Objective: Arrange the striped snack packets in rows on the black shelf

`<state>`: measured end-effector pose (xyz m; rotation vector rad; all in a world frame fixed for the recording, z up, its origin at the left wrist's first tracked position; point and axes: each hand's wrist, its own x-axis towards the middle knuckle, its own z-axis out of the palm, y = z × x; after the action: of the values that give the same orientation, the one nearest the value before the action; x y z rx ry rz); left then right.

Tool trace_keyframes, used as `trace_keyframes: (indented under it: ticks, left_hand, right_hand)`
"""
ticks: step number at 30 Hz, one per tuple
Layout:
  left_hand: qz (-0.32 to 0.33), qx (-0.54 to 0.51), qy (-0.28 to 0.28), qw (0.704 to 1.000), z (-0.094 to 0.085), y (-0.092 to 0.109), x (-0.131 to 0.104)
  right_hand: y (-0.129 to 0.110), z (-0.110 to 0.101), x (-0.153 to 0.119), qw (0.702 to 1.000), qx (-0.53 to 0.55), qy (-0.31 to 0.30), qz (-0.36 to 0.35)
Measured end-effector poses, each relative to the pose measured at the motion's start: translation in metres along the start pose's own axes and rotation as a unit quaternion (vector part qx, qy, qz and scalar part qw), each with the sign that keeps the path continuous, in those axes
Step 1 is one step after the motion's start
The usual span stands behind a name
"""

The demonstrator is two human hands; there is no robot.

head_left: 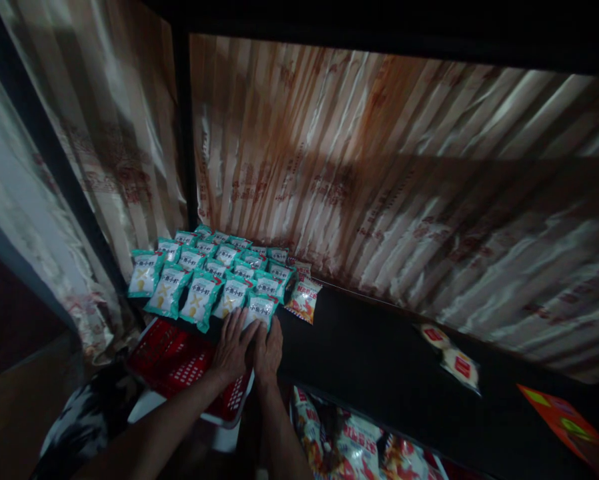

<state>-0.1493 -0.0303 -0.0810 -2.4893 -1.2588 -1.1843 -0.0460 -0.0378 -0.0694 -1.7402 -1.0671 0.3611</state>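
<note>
A teal-and-white snack bag [260, 311] stands at the front right of several rows of matching bags on the black shelf. My left hand [233, 347] holds its lower left side, fingers reaching up along the front. At its lower right edge, my right hand [268, 350] grips the same bag, with the thumb side toward my left hand. The bag's bottom is partly hidden by my fingers. Close on the left stands another teal bag [232, 295], its lower part near my left fingertips. Behind to the right leans a red-and-white snack bag [304, 299].
Below the shelf edge [349, 373] sits a red basket [179, 357], partly under my left forearm. More red-and-white bags [357, 443] fill a container at the bottom. Two small clear packs [459, 367] and an orange package [564, 420] lie rightward. A patterned curtain [354, 167] hangs behind.
</note>
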Motion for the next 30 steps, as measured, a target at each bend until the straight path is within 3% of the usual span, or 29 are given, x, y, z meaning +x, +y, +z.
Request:
trace_keyframes:
  ticks: [13,18,30]
  left_hand:
    - [0.008,0.019,0.006,1.0,-0.0017,-0.0009,0.0023]
    - [0.013,0.024,0.027,0.999,0.0021,-0.0009,0.0011]
    - [0.015,0.033,0.015,0.999,-0.0021,-0.0002,0.001]
  right_hand:
    - [-0.0044,-0.0028,0.0006,1.0,-0.01,0.001,0.01]
    - [-0.0015,-0.001,-0.0007,0.999,-0.017,0.031,-0.019]
    - [0.0011,0.0008,-0.0007,1.0,-0.004,0.019,-0.006]
